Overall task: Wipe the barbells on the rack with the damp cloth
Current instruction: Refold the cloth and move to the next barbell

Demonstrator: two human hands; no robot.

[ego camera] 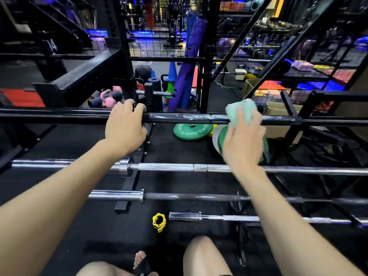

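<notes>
Head | L hand (124,126) grips black barbell (189,118) | R hand (242,140) presses cloth (242,110) on it

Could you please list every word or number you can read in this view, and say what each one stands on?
"14": white number on the black rack frame, upper left.
Raised lettering round the green weight plate: too blurred to read.
Nothing readable on the barbells, the cloth or the yellow collar.

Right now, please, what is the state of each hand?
Left hand: fingers curled over the black barbell, gripping it.
Right hand: holds the green cloth against the same barbell.
</notes>
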